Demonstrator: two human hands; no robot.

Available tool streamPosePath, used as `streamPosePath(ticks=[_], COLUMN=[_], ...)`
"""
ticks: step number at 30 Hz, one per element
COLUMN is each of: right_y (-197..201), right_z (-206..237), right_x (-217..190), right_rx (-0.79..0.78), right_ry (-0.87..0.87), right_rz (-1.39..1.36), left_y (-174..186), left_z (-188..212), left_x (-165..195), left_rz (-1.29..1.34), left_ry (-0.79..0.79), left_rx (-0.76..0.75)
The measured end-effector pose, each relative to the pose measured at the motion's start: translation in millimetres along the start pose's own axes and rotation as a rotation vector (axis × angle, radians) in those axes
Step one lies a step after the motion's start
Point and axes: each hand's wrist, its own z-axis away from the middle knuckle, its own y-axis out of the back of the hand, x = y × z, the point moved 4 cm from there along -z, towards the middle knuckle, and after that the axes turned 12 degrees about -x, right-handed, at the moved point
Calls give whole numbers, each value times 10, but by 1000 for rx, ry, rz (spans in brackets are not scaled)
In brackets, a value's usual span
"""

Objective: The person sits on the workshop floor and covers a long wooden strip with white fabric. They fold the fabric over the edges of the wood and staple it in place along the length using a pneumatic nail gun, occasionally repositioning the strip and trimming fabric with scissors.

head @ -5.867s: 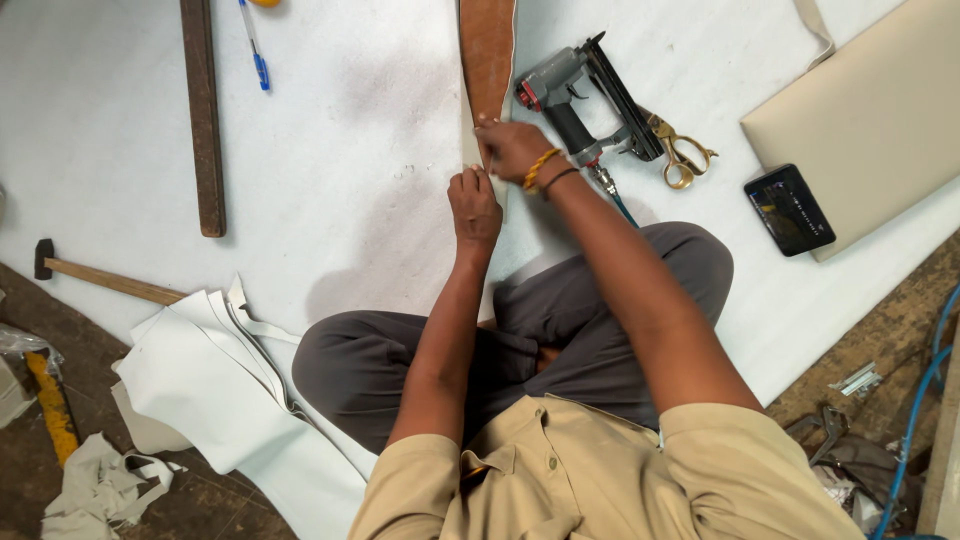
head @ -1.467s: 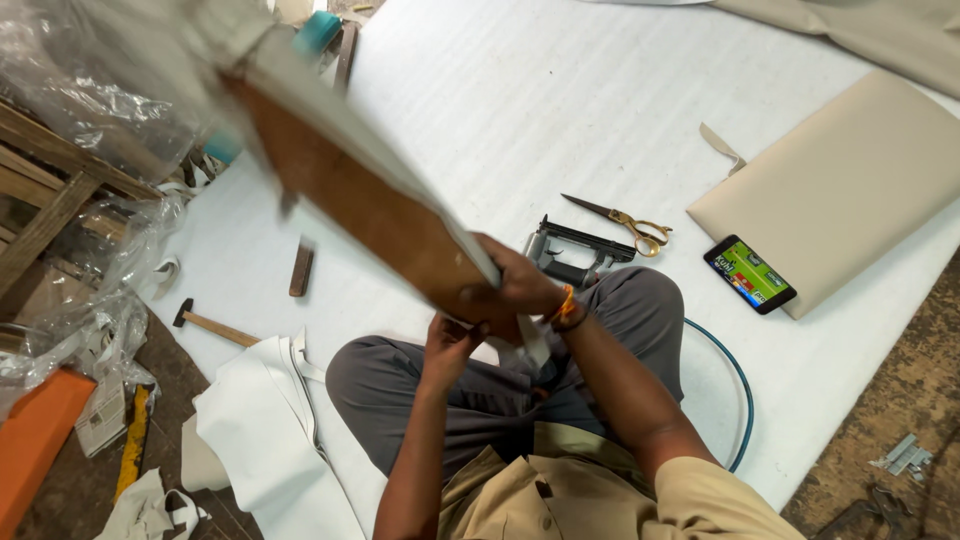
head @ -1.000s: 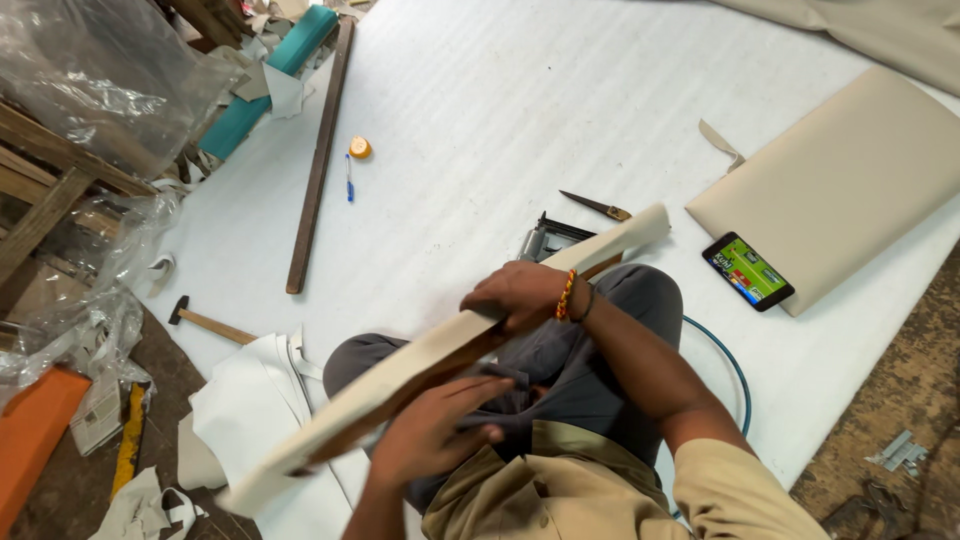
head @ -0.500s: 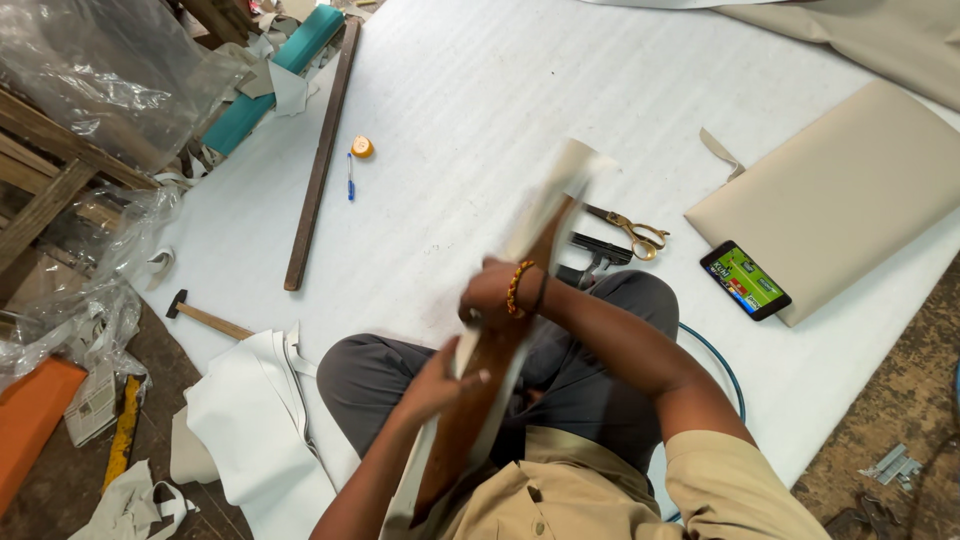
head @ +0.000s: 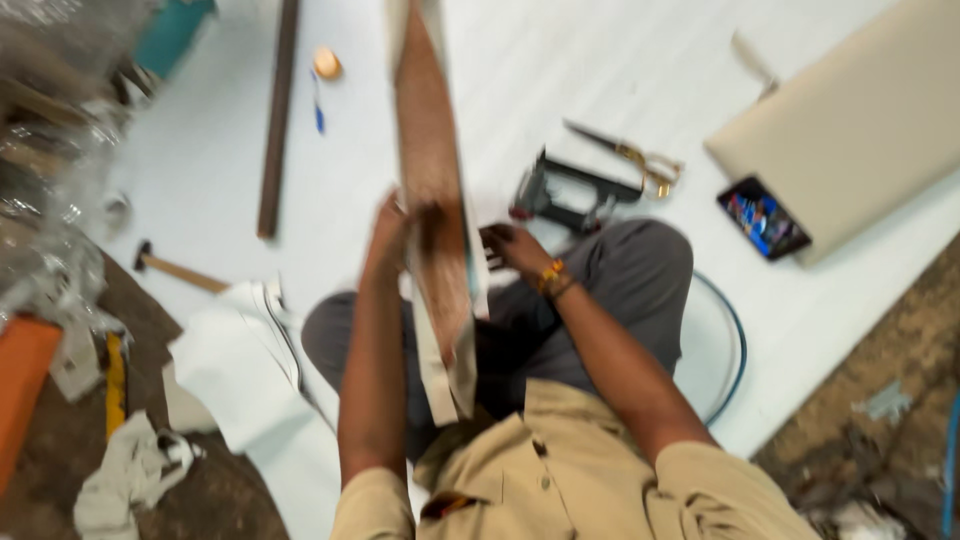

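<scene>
Two hands busy w/ plank [head: 432, 190]: left hand [head: 388, 235] clamped on its edge mid-length, plank raised, near end over lap. Right hand [head: 510, 247] beside plank, blurred, can't tell if gripping. Risks: one-hand hold slipping, far end swinging down onto stapler [head: 565, 190] or scissors [head: 630, 155] mid-sheet; loose fabric strip snagging.

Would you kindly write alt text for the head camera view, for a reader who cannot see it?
Seen from above, a person seated cross-legged on a white sheet holds a long wooden board edged with white fabric, left hand gripping it and right hand beside it. A staple gun, scissors, a phone and a hammer lie around; the image is blurred.
</scene>
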Motion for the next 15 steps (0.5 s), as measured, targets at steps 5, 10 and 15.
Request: streamPosePath(ticks=[5,10,15], right_y=[124,-46,-115], right_z=[-174,-640,-1237], right_x=[258,131,-159], right_rx=[218,299,385], right_ry=[128,271,407], right_rz=[733,894,981], left_y=[896,1293,1274], left_z=[315,584,492], left_x=[320,459,246], left_rz=[120,208,433], left_ry=[-223,-285,-238], left_rx=[-14,17,117])
